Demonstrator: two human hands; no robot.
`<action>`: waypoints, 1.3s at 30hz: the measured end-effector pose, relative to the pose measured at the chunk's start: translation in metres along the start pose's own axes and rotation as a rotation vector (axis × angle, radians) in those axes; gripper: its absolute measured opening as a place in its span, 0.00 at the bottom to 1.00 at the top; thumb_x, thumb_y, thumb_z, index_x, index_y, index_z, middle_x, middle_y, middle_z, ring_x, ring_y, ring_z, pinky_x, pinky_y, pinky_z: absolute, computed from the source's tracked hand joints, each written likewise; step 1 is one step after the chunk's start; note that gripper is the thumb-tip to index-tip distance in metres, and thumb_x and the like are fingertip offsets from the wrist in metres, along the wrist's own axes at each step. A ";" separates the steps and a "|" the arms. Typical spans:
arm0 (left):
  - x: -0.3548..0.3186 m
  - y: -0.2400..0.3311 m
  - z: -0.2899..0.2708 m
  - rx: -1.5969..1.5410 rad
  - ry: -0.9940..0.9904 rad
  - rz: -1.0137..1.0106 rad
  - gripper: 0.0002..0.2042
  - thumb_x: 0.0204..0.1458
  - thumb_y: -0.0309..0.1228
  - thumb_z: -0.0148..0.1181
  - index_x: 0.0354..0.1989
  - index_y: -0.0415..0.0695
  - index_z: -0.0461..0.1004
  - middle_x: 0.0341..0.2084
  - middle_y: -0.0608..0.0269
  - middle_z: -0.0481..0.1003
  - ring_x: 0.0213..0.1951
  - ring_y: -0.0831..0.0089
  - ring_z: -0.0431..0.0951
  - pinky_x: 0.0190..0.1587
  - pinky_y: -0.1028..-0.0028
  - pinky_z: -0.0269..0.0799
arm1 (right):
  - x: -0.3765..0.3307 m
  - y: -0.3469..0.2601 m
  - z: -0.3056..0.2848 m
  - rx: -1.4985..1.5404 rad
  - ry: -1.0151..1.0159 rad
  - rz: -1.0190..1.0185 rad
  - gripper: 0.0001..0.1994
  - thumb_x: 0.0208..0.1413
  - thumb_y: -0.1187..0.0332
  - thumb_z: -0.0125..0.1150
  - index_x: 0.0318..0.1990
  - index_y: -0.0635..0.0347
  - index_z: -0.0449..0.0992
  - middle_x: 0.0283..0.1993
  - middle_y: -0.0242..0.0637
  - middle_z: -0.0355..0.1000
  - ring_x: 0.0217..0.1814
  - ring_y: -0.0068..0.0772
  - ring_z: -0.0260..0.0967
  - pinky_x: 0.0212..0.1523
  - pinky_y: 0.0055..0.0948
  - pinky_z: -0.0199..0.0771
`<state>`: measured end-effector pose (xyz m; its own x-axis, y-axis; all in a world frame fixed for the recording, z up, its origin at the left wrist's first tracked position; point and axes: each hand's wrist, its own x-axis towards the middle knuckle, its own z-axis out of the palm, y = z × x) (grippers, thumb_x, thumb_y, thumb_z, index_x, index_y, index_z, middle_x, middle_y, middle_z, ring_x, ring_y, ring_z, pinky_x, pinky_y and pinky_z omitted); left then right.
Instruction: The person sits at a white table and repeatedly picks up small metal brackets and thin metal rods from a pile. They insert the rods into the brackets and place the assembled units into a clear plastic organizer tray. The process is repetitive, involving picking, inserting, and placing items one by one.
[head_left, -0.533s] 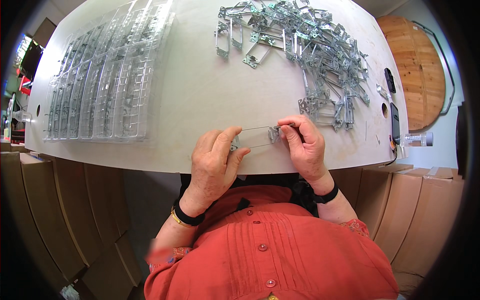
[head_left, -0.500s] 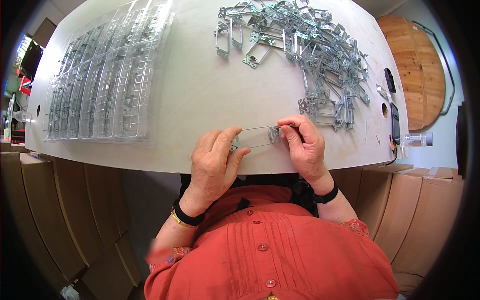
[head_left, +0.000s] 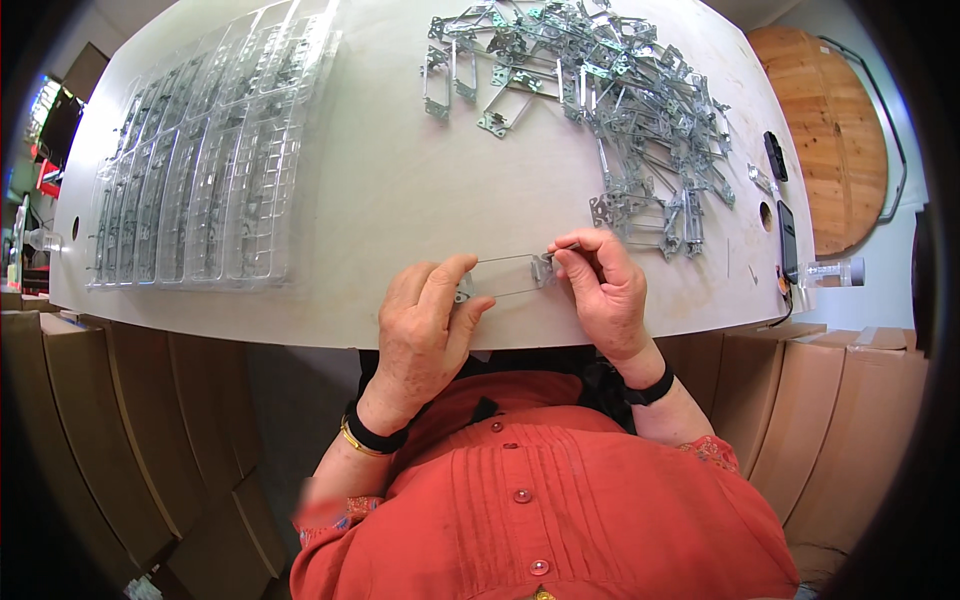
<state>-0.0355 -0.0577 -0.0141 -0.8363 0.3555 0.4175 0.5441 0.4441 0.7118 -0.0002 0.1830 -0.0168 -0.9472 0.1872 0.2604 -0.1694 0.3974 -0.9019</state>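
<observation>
Near the front edge of the table I hold a small metal frame (head_left: 541, 271), two stamped end plates joined by two thin rods. My left hand (head_left: 424, 310) pinches its left plate between thumb and fingers, which partly cover that plate. At the other end my right hand (head_left: 606, 295) is closed, with the thumb and index finger pressed together beside the right plate. A thin dark sliver shows at those fingertips; its kind is too small to make out. Beyond my right hand lies a tangled pile of similar metal frames (head_left: 655, 125).
Clear plastic trays (head_left: 262, 190) with rows of metal parts stand at the left. Along the right edge lie a phone (head_left: 788, 240), a black object (head_left: 775, 157) and a clear bottle (head_left: 835, 272). Cardboard boxes (head_left: 822, 420) flank me below the table (head_left: 430, 190).
The whole view has shifted very slightly to the left. Both hands keep their hold on the metal frame with almost no movement.
</observation>
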 end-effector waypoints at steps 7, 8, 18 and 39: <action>0.001 0.000 -0.001 0.010 -0.011 0.000 0.21 0.55 0.26 0.77 0.57 0.38 0.79 0.34 0.57 0.77 0.37 0.57 0.77 0.43 0.60 0.74 | 0.001 -0.003 0.000 -0.032 -0.011 -0.018 0.06 0.70 0.79 0.67 0.51 0.61 0.81 0.38 0.31 0.80 0.36 0.19 0.76 0.39 0.22 0.76; 0.001 0.001 -0.001 0.010 -0.011 0.001 0.22 0.54 0.26 0.77 0.57 0.38 0.79 0.34 0.57 0.77 0.37 0.57 0.77 0.43 0.60 0.74 | 0.000 -0.001 -0.001 -0.030 -0.014 -0.014 0.07 0.70 0.79 0.67 0.51 0.61 0.81 0.39 0.31 0.80 0.36 0.19 0.76 0.39 0.22 0.76; 0.000 -0.004 0.001 0.020 0.021 0.050 0.20 0.57 0.30 0.77 0.57 0.38 0.80 0.35 0.57 0.78 0.33 0.61 0.74 0.37 0.63 0.72 | 0.002 -0.002 -0.001 -0.057 -0.001 -0.049 0.07 0.69 0.79 0.68 0.51 0.60 0.82 0.38 0.31 0.79 0.35 0.20 0.75 0.38 0.23 0.75; 0.000 -0.003 0.002 0.008 0.012 0.022 0.19 0.59 0.30 0.76 0.57 0.38 0.80 0.36 0.55 0.79 0.34 0.60 0.75 0.38 0.63 0.73 | -0.002 -0.001 -0.002 0.040 0.049 0.015 0.06 0.71 0.78 0.67 0.52 0.61 0.81 0.40 0.31 0.80 0.34 0.19 0.76 0.37 0.22 0.76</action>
<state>-0.0371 -0.0577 -0.0177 -0.8250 0.3550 0.4398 0.5627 0.4428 0.6981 0.0027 0.1837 -0.0156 -0.9353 0.2370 0.2628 -0.1674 0.3578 -0.9187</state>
